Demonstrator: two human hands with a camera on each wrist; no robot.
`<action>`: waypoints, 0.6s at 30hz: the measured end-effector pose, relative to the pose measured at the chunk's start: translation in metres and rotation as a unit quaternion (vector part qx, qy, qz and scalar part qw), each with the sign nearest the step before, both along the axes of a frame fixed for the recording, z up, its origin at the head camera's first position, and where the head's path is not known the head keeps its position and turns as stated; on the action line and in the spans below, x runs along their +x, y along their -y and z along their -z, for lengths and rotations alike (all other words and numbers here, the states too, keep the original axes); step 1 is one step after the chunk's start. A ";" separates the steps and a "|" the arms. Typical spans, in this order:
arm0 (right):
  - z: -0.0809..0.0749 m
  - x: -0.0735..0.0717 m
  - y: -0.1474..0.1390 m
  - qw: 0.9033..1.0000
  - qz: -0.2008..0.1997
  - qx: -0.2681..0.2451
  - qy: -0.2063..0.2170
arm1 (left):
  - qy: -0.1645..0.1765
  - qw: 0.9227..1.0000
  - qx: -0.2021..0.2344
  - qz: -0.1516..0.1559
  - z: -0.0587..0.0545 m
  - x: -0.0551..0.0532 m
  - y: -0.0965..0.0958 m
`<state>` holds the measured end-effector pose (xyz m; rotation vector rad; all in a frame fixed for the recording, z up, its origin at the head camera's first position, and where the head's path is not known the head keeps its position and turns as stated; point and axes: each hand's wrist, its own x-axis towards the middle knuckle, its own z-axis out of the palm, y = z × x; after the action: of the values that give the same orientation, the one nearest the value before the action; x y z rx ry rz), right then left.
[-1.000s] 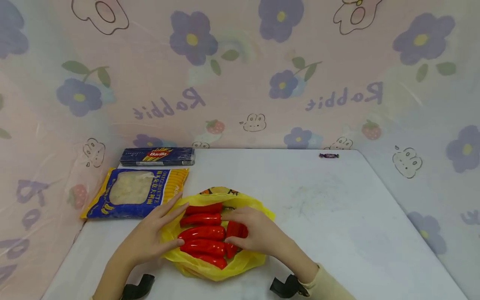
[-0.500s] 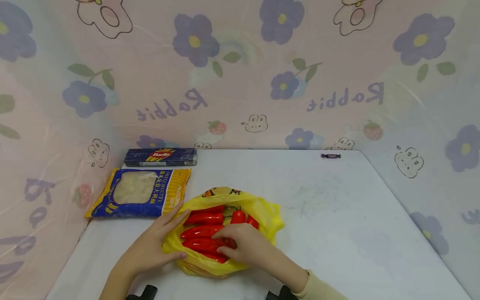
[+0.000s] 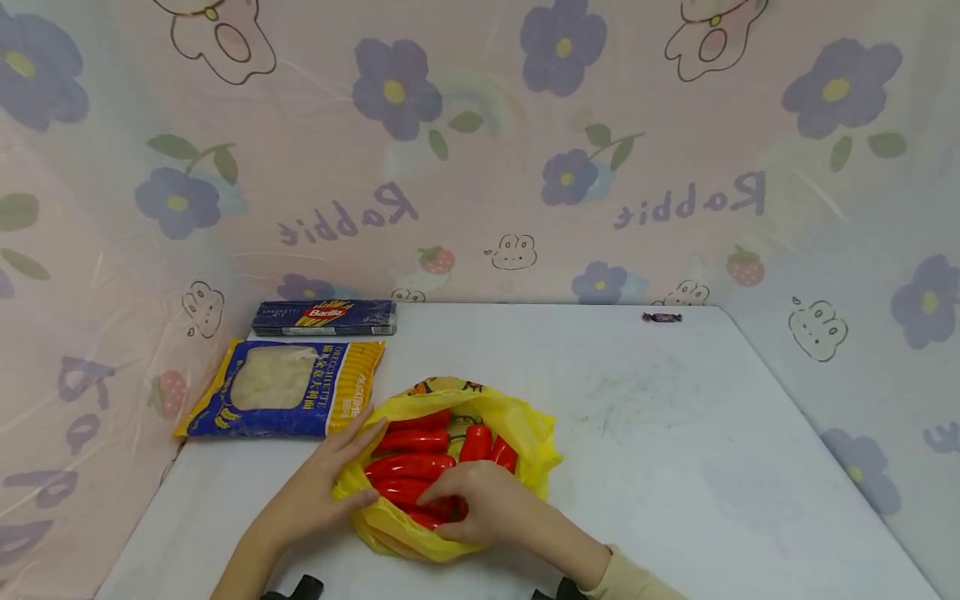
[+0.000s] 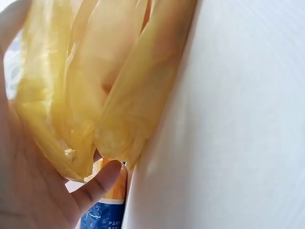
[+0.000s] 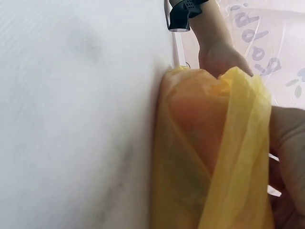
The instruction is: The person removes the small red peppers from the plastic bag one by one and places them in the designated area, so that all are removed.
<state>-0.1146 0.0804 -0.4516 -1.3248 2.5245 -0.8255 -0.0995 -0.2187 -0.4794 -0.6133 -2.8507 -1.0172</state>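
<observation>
Several glossy red peppers point(image 3: 411, 465) lie inside an open-mouthed yellow plastic bag point(image 3: 542, 429) near the table's front. My left hand point(image 3: 322, 479) rests along the bag's left side, fingers extended and thumb spread towards its mouth. In the left wrist view that thumb point(image 4: 102, 183) lies against the thin yellow plastic. Reaching in from the right, my right hand point(image 3: 491, 500) has thumb and fingers curled about a red pepper point(image 3: 459, 506) at the bag's lower right; its fingertips are partly hidden. The right wrist view has this hand point(image 5: 291, 148) behind the bag's yellow wall point(image 5: 243, 148).
A blue and yellow orecchiette packet point(image 3: 270, 387) lies left of the bag, close to my left hand. Behind it is a dark blue Barilla spaghetti box point(image 3: 325, 317). A small wrapped candy point(image 3: 662, 317) lies at the white table's point(image 3: 712, 433) back right.
My right hand has moved from the right-hand peppers down and left to the lower ones, uncovering peppers at the upper right. The left hand stays at the bag's side.
</observation>
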 end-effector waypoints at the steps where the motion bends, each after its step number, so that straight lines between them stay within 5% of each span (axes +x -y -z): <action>1: 0.000 0.000 0.000 1.000 -0.004 0.003 -0.004 | 0.003 1.000 -0.001 -0.003 0.000 0.000 0.000; 9: 0.002 0.004 0.000 0.999 -0.036 0.007 -0.027 | 0.013 1.000 -0.014 -0.006 0.002 0.001 -0.001; 18: 0.004 0.007 0.001 0.996 -0.019 0.056 -0.066 | 0.014 1.000 -0.012 0.004 0.001 0.000 -0.001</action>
<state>-0.1073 0.0797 -0.4561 -1.4312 2.5926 -0.5979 -0.0997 -0.2180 -0.4808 -0.6176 -2.8910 -1.0016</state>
